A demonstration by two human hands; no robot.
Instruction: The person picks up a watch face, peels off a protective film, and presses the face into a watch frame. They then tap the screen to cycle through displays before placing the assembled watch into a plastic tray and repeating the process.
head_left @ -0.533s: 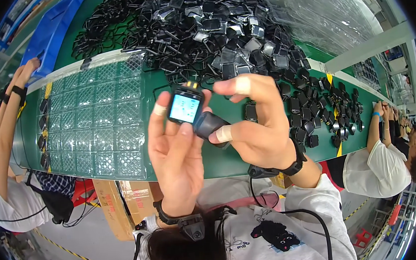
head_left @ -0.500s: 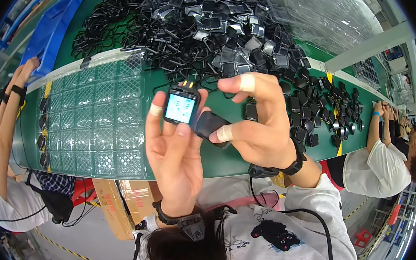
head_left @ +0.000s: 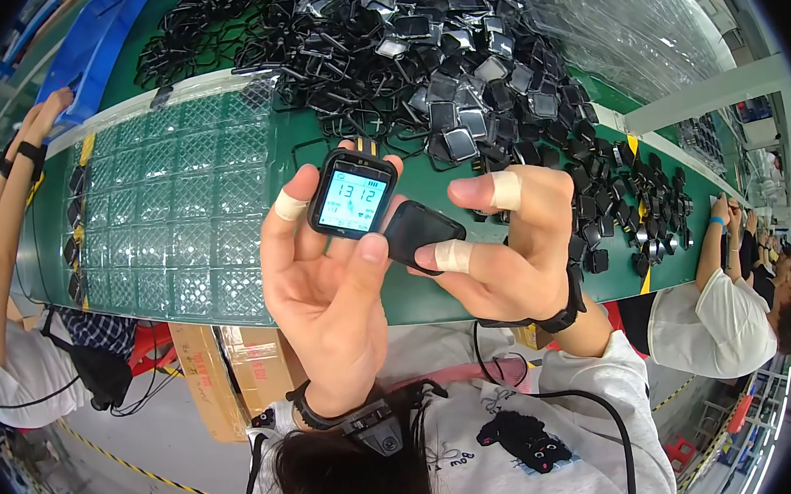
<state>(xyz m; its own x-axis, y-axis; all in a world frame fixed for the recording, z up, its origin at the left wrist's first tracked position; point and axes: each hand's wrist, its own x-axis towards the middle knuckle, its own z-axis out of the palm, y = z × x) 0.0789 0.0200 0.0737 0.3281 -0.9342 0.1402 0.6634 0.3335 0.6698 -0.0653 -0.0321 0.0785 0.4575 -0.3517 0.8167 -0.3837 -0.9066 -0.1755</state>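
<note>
Left hand (head_left: 329,289) grasping lit device (head_left: 351,192) near frame centre, screen (head_left: 351,204) facing up, probably for reading; right hand (head_left: 521,259) holding black piece (head_left: 421,232) just beside, apparently leaving screen uncovered; both hovering over desk (head_left: 419,303).

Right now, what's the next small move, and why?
Probably draw the dark square piece slightly right: the right hand holds it close beside the lit device in the left hand, its edge near the left thumb.
</note>
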